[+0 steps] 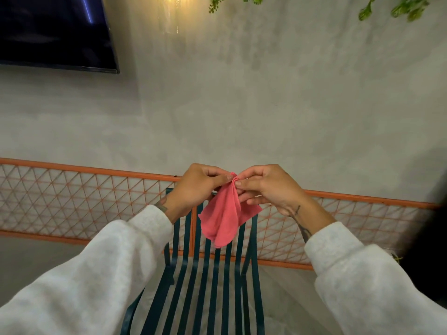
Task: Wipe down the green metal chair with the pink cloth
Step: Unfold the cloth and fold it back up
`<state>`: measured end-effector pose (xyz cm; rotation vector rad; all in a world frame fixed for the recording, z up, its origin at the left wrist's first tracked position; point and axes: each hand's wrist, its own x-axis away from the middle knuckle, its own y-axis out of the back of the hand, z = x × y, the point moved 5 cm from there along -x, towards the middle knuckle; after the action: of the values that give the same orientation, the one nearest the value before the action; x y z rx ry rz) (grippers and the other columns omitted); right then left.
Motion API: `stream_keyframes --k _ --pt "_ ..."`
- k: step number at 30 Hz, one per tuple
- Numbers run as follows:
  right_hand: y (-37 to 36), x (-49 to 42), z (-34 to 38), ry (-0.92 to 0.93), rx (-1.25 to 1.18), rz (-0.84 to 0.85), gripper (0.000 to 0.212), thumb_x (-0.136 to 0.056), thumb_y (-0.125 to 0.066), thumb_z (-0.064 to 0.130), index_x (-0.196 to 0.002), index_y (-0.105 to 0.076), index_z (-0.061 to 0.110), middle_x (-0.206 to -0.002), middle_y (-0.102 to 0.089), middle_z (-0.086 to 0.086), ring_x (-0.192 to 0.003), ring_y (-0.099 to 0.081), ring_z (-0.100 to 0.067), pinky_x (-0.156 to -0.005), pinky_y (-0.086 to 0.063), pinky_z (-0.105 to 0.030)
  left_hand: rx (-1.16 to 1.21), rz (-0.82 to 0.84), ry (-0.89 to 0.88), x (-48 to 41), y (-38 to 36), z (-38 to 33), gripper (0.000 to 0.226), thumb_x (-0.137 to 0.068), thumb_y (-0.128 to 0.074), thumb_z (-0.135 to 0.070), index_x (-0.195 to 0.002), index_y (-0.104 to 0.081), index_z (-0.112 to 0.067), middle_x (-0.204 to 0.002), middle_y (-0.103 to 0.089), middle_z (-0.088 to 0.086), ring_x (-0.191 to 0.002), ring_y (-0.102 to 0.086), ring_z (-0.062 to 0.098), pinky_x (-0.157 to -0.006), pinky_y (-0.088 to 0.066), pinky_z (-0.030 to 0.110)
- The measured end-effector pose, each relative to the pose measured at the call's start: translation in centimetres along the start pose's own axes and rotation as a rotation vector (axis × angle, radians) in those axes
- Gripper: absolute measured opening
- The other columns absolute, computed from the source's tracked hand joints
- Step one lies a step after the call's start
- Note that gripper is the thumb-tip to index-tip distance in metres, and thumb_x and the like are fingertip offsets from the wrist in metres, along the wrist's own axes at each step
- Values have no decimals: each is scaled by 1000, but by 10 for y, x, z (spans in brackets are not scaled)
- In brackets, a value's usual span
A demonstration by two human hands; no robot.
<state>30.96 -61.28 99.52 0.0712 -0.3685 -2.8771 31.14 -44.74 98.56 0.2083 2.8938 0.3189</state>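
Observation:
The pink cloth [225,218] hangs in the air above the backrest of the green metal chair [205,281], bunched at its top edge. My left hand [196,187] and my right hand [268,187] meet at that top edge, and each pinches the cloth between thumb and fingers. The cloth's lower part dangles loose in front of the chair's slats and does not clearly touch them. The chair stands below my arms, its slatted back and seat running toward the bottom of the view.
An orange wire-mesh railing [72,197] runs along the grey wall [242,105] right behind the chair. A dark screen [53,32] hangs on the wall at upper left. Green leaves [399,8] hang at the top right.

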Motion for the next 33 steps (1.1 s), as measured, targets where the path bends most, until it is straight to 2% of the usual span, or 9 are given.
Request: stream_keyframes --k 6,13,18,21,23,27,30,31,33 --pt "0 -4 2 74 124 -106 11 -84 -80 20 -89 -75 11 -73 -73 -5 -63 -67 -14 -61 -56 -27 9 12 -3 2 -1 -4 18 -94 -62 -20 -101 -77 -13 -94 -76 4 -90 -72 22 -87 -57 49" --pt "-1 -8 -1 132 187 -175 11 -89 -74 29 -84 -74 19 -76 -71 6 -75 -67 -10 -65 -54 -23 -49 56 -24 6 -3 -11 26 -76 -82 -26 -96 -76 -13 -90 -76 6 -90 -73 22 -89 -57 41" --pt "-4 -4 -6 214 209 -72 15 -89 -71 41 -92 -74 26 -98 -73 5 -99 -67 -11 -95 -54 -38 -118 17 -74 1 6 -22 11 -80 -75 -7 -91 -77 -10 -86 -76 8 -85 -72 25 -83 -59 40" --pt "0 -4 -24 155 452 41 20 -82 -76 45 -100 -67 44 -126 -53 12 -124 -48 -9 -108 -37 -37 -112 -35 -73 -1 15 -28 16 -83 -64 -2 -83 -76 -12 -83 -74 5 -78 -66 21 -79 -56 42" --pt "3 -4 -40 112 611 76 29 -81 -77 41 -106 -64 46 -131 -47 11 -128 -41 -12 -110 -31 -37 -41 -80 -55 -3 21 -30 19 -83 -61 -2 -77 -74 -14 -76 -69 0 -75 -61 15 -73 -51 37" --pt "9 4 -47 117 523 89 23 -84 -76 39 -106 -70 35 -116 -67 17 -112 -60 -5 -105 -46 -43 55 -188 -6 -8 40 -24 16 -83 -59 -1 -80 -72 -10 -65 -61 -3 -68 -54 14 -69 -46 33" --pt "26 7 -26 177 316 -19 13 -86 -76 27 -95 -67 25 -102 -73 6 -98 -70 -12 -93 -56 -48 49 -225 105 -9 52 -1 13 -84 -57 -5 -85 -70 -6 -84 -64 8 -81 -60 23 -78 -53 40" --pt "31 7 -17 211 267 -47 16 -86 -76 21 -98 -66 25 -98 -74 1 -95 -72 -16 -92 -56 -49 72 -220 153 -8 53 9 13 -86 -57 -6 -88 -69 -4 -92 -66 10 -87 -64 25 -82 -56 39" --pt "35 7 -2 262 226 -89 43 -86 -75 11 -117 -59 36 -91 -75 -5 -90 -74 -20 -93 -56 -48 92 -201 216 -6 51 22 14 -88 -55 -6 -93 -67 0 -99 -68 13 -94 -67 28 -85 -58 39"
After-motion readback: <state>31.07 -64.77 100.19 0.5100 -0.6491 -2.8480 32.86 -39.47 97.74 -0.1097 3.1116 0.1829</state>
